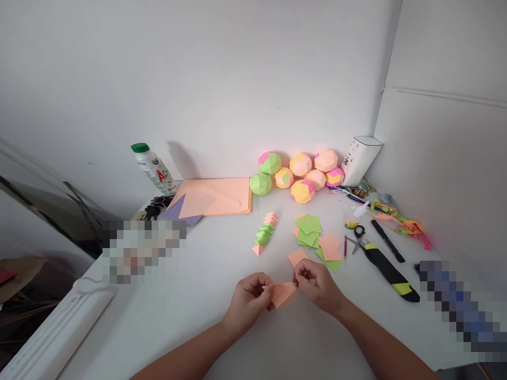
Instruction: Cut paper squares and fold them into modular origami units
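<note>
A peach paper piece (283,294) is held just above the near part of the desk (222,248), its left end clamped between thumb and fingers of the left hand (254,300) and its far right corner apparently pinched by the right hand (317,285). A fold seems to be in hand; for the next move, aligned edges and a firmly pressed crease would be called for. Just beyond, loose paper squares (309,228) are scattered to the right, while small folded units (259,249) are lined up to the left. Farther off, faceted paper balls (302,191) are grouped near the wall (222,95).
</note>
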`<state>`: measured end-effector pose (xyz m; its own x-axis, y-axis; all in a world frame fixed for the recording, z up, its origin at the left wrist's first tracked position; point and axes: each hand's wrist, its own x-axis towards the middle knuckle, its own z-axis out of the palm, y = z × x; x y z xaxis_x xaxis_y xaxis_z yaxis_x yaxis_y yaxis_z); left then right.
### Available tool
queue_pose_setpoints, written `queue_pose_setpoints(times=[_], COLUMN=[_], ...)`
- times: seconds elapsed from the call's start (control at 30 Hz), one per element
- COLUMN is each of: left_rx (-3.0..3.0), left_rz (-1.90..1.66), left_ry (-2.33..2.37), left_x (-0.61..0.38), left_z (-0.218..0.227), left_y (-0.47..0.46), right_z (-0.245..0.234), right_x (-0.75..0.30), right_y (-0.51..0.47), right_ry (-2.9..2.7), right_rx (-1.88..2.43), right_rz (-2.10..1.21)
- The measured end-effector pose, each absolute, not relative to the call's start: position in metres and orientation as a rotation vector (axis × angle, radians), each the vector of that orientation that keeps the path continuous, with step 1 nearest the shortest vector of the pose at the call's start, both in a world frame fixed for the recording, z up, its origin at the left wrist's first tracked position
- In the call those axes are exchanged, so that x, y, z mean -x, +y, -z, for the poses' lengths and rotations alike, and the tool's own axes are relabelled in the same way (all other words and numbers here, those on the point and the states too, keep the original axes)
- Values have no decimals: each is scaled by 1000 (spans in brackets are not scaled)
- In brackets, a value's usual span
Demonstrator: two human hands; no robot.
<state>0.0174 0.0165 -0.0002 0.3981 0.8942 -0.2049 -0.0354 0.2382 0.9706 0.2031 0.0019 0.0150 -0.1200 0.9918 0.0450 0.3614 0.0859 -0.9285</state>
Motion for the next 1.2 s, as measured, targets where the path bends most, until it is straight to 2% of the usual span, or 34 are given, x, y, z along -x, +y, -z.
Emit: queue_pose_setpoints(times=[0.2, 0.4, 0.6, 0.8, 0.93, 1.1, 1.2], left_rx=[-1147, -1175, -1084, -1125, -1185, -1368, -1477], left_rz=[-767, -894, -878, -863, -879, -900, -918], left_ry=[856, 915, 812, 822, 817, 888, 914], left_x=[-19, -14, -15, -17, -16, -15, -14], left_z=[4, 6, 9, 18, 20, 22, 25], left_y=[16, 20, 20, 17, 17, 17, 16], right_z=[-12, -15, -11, -5, -9, -14, -12], right_x=[-192, -200, -199, -199, -202, -200, -200], right_y=[-4, -3, -4, -1, 3, 3, 3], right_ry=[-1717, -1644, -1412, -1323, -1179, -961, -961], right_rx=[1287, 1335, 1270, 1199, 1254, 1143, 1125], right_rz=[-1185, -1153, -1475, -1610, -1671, -1983, -1999])
